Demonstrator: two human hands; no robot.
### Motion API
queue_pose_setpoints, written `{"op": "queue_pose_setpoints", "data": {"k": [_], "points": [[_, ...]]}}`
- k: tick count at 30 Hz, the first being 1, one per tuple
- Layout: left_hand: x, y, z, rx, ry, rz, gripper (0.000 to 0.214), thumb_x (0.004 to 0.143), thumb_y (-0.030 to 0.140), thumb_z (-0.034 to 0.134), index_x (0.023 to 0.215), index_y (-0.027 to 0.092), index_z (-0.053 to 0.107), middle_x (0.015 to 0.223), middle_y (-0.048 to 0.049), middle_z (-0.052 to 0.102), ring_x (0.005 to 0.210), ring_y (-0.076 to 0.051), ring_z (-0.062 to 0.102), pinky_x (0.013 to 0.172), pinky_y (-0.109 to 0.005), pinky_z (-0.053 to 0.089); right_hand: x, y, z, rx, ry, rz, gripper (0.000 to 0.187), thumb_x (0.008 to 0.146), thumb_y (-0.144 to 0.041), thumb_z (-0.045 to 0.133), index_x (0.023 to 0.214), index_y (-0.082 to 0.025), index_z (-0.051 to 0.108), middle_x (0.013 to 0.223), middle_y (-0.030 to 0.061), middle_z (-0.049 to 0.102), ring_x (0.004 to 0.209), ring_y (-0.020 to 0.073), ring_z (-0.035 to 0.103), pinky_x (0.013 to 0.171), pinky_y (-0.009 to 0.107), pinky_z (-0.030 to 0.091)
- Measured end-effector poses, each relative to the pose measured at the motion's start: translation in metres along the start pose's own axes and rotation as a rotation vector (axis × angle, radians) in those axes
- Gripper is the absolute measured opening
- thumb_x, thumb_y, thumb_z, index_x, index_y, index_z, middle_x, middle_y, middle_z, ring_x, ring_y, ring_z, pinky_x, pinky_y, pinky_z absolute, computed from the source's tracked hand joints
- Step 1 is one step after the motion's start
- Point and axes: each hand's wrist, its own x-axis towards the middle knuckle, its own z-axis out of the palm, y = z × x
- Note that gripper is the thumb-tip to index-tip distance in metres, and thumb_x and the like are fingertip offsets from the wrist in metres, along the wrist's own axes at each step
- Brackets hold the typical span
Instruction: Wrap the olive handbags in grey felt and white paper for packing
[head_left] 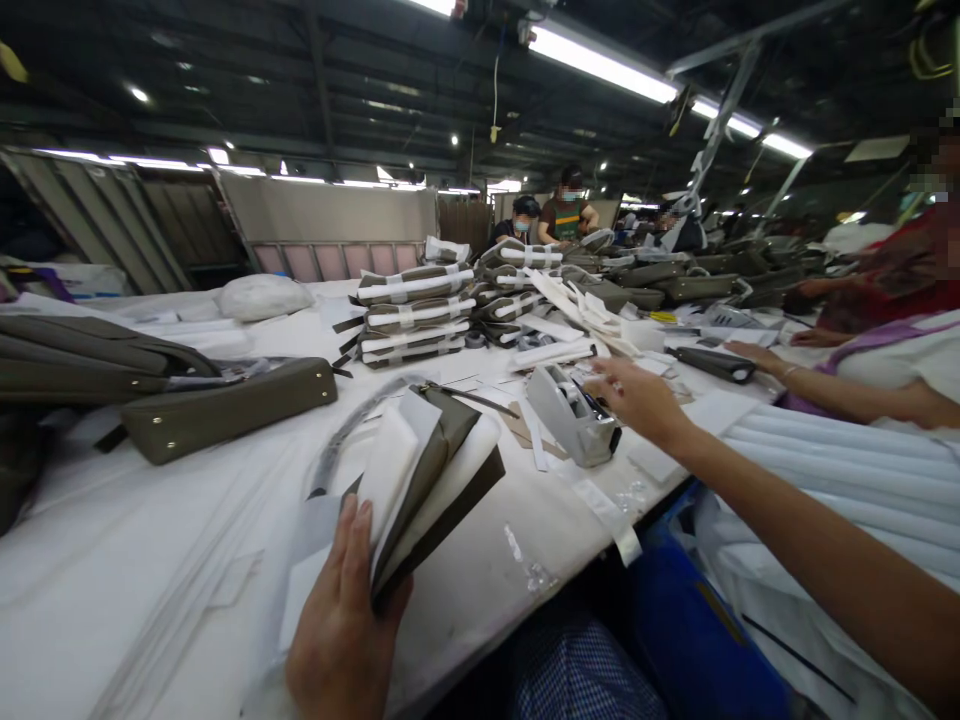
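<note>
My left hand (341,620) grips the near end of a grey-olive leather piece wrapped in white paper (424,480), which lies on the white-covered table (112,560). The fingers curl round its edge. My right hand (637,400) reaches out over a grey tape dispenser (574,415) and touches its top, fingers pinched near the tape. Whether a strip of tape is between them is too small to tell.
An olive handbag (225,410) lies at the left. A stack of wrapped bag parts (412,315) stands mid-table, with loose white strips (559,350) beside it. A co-worker's arm (825,385) rests at the right; more people sit far back. White foam rolls (840,470) lie at right.
</note>
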Motion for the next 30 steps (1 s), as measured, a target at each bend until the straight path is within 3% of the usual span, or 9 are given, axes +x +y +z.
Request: {"op": "queue_pose_setpoints", "data": {"k": [2, 4, 8, 12, 16, 21, 24, 28, 30], "points": [[0.001, 0.0, 0.0, 0.002, -0.004, 0.017, 0.085, 0.09, 0.02, 0.063, 0.156, 0.033, 0.011, 0.154, -0.0045, 0.04, 0.125, -0.029, 0.057, 0.095, -0.041, 0.056, -0.043, -0.008, 0.013, 0.078, -0.215, -0.047, 0.032, 0.095, -0.04, 0.049, 0.11, -0.02, 0.07, 0.108, 0.0103, 0.072, 0.093, 0.0257, 0.067, 0.086, 0.037, 0.05], [0.001, 0.0, 0.0, 0.0, -0.006, 0.03, 0.086, 0.089, 0.02, 0.062, 0.157, 0.033, 0.01, 0.154, -0.0048, 0.041, 0.125, -0.029, 0.057, 0.095, -0.042, 0.056, -0.085, -0.013, 0.03, 0.115, -0.368, -0.021, 0.033, 0.093, -0.041, 0.054, 0.113, -0.02, 0.069, 0.106, 0.0111, 0.072, 0.09, 0.026, 0.067, 0.085, 0.038, 0.052], [0.002, -0.001, 0.001, -0.025, 0.014, 0.03, 0.083, 0.09, 0.023, 0.062, 0.156, 0.034, 0.012, 0.152, -0.0044, 0.043, 0.125, -0.029, 0.057, 0.097, -0.042, 0.056, -0.127, -0.015, 0.061, 0.03, -0.411, 0.01, 0.033, 0.093, -0.032, 0.054, 0.117, -0.014, 0.068, 0.115, 0.0165, 0.067, 0.11, 0.0294, 0.061, 0.097, 0.04, 0.048], [0.003, -0.001, 0.001, 0.011, 0.004, 0.03, 0.083, 0.091, 0.028, 0.063, 0.156, 0.033, 0.012, 0.15, -0.0075, 0.046, 0.119, -0.031, 0.062, 0.089, -0.044, 0.059, -0.12, -0.015, 0.064, -0.035, -0.423, 0.044, 0.031, 0.094, -0.014, 0.041, 0.103, -0.014, 0.071, 0.101, 0.0157, 0.068, 0.1, 0.0261, 0.063, 0.091, 0.036, 0.048], [0.003, 0.0, -0.002, 0.04, -0.017, 0.002, 0.085, 0.09, 0.027, 0.065, 0.156, 0.032, 0.013, 0.149, -0.009, 0.048, 0.113, -0.033, 0.065, 0.08, -0.043, 0.061, -0.105, -0.014, 0.044, 0.017, -0.486, 0.035, 0.029, 0.088, -0.012, 0.049, 0.104, -0.015, 0.073, 0.098, 0.0146, 0.072, 0.092, 0.0256, 0.067, 0.085, 0.034, 0.048], [0.002, 0.002, -0.004, 0.042, -0.02, -0.007, 0.088, 0.086, 0.023, 0.07, 0.156, 0.031, 0.017, 0.147, -0.0092, 0.05, 0.114, -0.032, 0.065, 0.084, -0.042, 0.06, -0.075, -0.015, 0.015, 0.357, -0.641, 0.13, 0.033, 0.087, -0.039, 0.054, 0.105, -0.022, 0.077, 0.081, 0.004, 0.074, 0.067, 0.0196, 0.064, 0.062, 0.027, 0.046], [0.001, 0.001, -0.003, 0.037, -0.02, 0.011, 0.09, 0.084, 0.02, 0.071, 0.156, 0.03, 0.018, 0.147, -0.0097, 0.05, 0.115, -0.031, 0.064, 0.086, -0.041, 0.06, -0.056, -0.022, 0.005, 0.411, -0.568, 0.149, 0.035, 0.083, -0.047, 0.057, 0.092, -0.021, 0.079, 0.077, 0.0024, 0.073, 0.064, 0.0178, 0.06, 0.059, 0.026, 0.042], [0.002, 0.001, -0.002, 0.041, -0.013, 0.02, 0.089, 0.086, 0.022, 0.07, 0.156, 0.029, 0.015, 0.148, -0.0104, 0.049, 0.115, -0.031, 0.064, 0.087, -0.041, 0.059, -0.045, -0.034, -0.005, 0.411, -0.45, 0.216, 0.043, 0.083, -0.054, 0.055, 0.096, -0.021, 0.079, 0.071, -0.0002, 0.07, 0.061, 0.0145, 0.056, 0.055, 0.024, 0.037], [0.002, 0.002, -0.002, 0.051, -0.016, 0.006, 0.088, 0.087, 0.023, 0.068, 0.156, 0.03, 0.015, 0.148, -0.0094, 0.049, 0.115, -0.03, 0.065, 0.086, -0.04, 0.06, -0.041, -0.039, -0.008, 0.432, -0.468, 0.238, 0.045, 0.082, -0.057, 0.057, 0.093, -0.02, 0.079, 0.063, -0.001, 0.066, 0.056, 0.0129, 0.052, 0.052, 0.023, 0.034]]}}
